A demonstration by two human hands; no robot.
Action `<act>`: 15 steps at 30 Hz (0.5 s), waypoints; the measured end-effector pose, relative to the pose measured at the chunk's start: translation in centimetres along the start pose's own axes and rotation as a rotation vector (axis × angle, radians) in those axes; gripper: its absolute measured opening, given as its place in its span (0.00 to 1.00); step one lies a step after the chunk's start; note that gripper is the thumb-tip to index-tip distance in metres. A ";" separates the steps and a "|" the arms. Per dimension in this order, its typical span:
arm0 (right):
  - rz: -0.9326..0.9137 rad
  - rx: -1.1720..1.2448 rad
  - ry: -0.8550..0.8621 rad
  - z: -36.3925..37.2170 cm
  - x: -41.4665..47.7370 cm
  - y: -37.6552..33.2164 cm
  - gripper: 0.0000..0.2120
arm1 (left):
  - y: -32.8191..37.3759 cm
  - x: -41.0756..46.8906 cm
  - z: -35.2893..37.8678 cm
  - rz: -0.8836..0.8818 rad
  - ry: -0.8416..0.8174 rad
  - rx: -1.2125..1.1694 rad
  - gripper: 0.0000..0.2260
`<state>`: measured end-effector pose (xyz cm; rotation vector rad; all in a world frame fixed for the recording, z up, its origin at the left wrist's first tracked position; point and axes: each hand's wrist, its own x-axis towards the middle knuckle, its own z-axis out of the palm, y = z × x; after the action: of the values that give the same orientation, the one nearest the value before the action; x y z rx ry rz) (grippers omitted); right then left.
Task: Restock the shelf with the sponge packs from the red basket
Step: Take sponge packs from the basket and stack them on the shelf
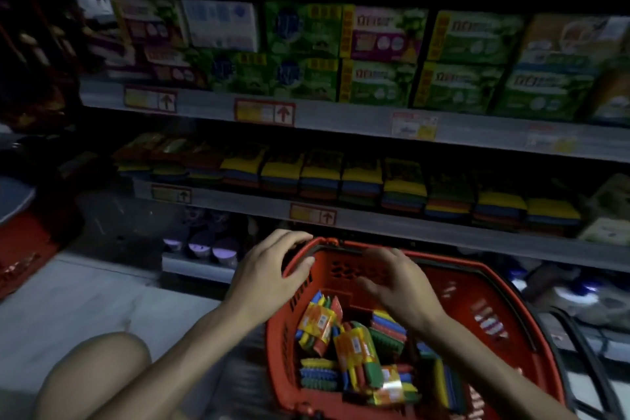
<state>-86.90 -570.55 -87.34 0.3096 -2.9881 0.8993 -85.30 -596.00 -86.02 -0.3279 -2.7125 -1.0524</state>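
Below, red basket point(477, 290) is seen under both hands, sponge packs point(354, 348) heaped inside. Left hand point(269, 269) is laid on near-left rim, fingers spread, nothing gripped. Right hand point(399, 280) is held over packs, fingers loosely curled, empty. Shelf point(392, 225) beyond hands is lined with more packs.

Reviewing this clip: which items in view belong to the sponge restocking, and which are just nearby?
Part of the job:
red basket
sponge packs in the basket
shelf row of sponge packs
left hand
right hand

Just nearby:
green boxed goods on the upper shelf
round purple items on the bottom shelf
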 end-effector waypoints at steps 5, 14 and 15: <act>0.150 -0.122 -0.200 2.4 -2.0 5.3 0.28 | -1.7 -1.3 4.6 0.062 -0.102 0.091 0.18; 0.331 -0.203 -0.546 11.9 -2.1 8.1 0.40 | -2.7 -1.3 9.2 0.173 -0.244 0.266 0.20; 0.361 -0.206 -0.566 13.0 -1.9 8.1 0.42 | -2.8 -1.4 9.5 0.177 -0.255 0.283 0.20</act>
<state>-85.91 -570.75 -102.73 0.0126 -3.7107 0.5772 -85.85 -591.72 -95.04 -0.6762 -2.9355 -0.6053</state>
